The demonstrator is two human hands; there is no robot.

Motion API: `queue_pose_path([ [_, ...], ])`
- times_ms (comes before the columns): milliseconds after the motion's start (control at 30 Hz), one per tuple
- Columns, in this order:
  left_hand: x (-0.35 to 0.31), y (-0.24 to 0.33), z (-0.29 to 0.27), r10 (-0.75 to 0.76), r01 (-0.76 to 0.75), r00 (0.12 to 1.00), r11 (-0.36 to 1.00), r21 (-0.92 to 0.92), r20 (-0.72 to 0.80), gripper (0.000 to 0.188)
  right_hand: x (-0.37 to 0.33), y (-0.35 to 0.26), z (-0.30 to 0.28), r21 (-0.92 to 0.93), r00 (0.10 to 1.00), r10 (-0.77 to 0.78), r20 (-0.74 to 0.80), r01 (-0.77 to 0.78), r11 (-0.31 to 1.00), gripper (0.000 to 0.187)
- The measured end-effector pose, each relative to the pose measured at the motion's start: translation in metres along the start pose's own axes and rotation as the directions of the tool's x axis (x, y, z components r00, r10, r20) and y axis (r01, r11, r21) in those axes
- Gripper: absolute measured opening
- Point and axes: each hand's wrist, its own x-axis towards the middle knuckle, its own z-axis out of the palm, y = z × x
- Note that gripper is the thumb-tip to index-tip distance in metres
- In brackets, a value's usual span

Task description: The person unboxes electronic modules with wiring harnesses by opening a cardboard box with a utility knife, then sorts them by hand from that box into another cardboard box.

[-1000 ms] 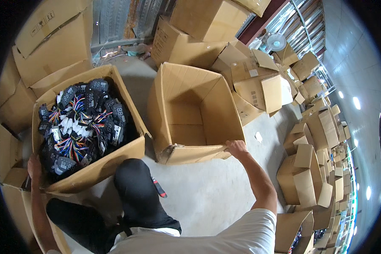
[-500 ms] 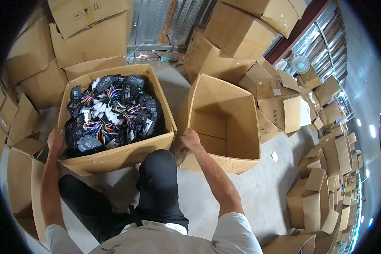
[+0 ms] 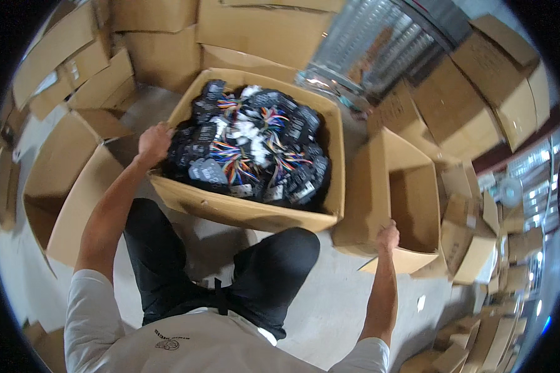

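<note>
A large cardboard box (image 3: 249, 214) stands in front of my knees, filled with black display panels (image 3: 208, 171). Bundles of coloured wires (image 3: 230, 155) with white plug connectors (image 3: 249, 133) run in toward the middle of the pile. My left hand (image 3: 155, 144) is closed on this box's left rim. To the right is a second cardboard box (image 3: 364, 196), its top open and bare cardboard showing inside. My right hand (image 3: 389, 237) grips its rim at the near left corner, with the arm stretched out. The fingertips inside each box are partly hidden.
Open cardboard boxes (image 3: 84, 193) stand at my left, and large cartons (image 3: 255, 31) are stacked behind the full box. More cartons (image 3: 466, 93) lean and pile up at the right. A white scrap (image 3: 421, 303) lies on the concrete floor.
My view has swung left, so both boxes appear farther right. My right arm reaches farther out to the side, and the second box shows more of its left wall. Both hands keep their grips.
</note>
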Motion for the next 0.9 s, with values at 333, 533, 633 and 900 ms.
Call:
queue_pose_path([
  [333,-0.009,-0.003,-0.004,-0.111,0.109,0.994,0.991,-0.08,-0.014,0.046,-0.008,-0.301,-0.033,0.215,0.503,-0.745,-0.438,0.863,0.456,0.055],
  [533,-0.012,0.003,-0.008,0.024,-0.001,0.995,0.972,-0.234,0.096,0.027,-0.018,-0.356,0.054,0.014,0.5,-0.832,-0.239,0.859,0.512,0.084],
  [633,-0.005,-0.007,-0.005,0.004,0.034,0.986,0.972,-0.231,0.166,0.025,-0.005,-0.356,0.042,0.168,0.499,-0.866,-0.035,0.857,0.487,0.088],
  [900,-0.027,-0.018,-0.001,0.089,-0.083,0.996,0.922,-0.379,-0.002,0.025,-0.031,-0.283,-0.014,-0.065,0.587,-0.787,-0.191,0.792,0.607,0.078],
])
